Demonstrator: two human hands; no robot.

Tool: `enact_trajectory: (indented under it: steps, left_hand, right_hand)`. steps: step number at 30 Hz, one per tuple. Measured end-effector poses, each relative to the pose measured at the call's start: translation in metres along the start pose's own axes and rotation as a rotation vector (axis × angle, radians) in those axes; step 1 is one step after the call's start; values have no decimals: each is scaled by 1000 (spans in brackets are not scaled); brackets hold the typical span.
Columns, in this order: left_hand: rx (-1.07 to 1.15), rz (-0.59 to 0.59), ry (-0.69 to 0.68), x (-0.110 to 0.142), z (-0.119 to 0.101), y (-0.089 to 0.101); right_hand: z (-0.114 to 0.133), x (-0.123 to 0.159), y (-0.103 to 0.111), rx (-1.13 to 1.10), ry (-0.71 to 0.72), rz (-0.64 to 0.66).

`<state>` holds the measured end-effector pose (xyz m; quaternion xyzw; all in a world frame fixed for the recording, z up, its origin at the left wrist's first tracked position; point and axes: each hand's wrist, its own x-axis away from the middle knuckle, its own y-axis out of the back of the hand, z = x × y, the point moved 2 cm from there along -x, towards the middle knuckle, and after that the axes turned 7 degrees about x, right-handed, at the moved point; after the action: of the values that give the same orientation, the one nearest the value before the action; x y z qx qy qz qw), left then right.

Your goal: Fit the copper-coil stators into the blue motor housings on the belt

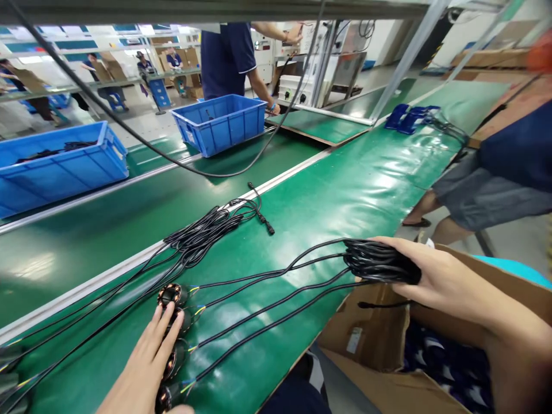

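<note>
Four o'clock: right hand (435,275) grips cable bundle (379,261). Eight o'clock: left hand (144,353) touches wound rings (171,293), fingers slightly apart.

Left hand (146,353) partly hides coils (176,357); left crate (56,178) cropped.

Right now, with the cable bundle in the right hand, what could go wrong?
Pulling the bundle with the right hand might strain the thin coloured wires at the round parts by the left hand. The loose cable end, seen against the cardboard box, could perhaps snag on it.
</note>
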<state>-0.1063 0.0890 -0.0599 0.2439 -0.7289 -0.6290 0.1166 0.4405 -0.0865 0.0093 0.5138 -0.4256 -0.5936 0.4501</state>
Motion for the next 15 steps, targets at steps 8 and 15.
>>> enact_trajectory:
  steps: [8,15]
  left_hand:
    - [133,-125,-40,-136,-67,-57]
    - [202,168,-91,-350,-118,-70]
  right_hand:
    - [-76,35,24,-111,-387,-122]
    - [-154,-5,35,-124,-872,-261]
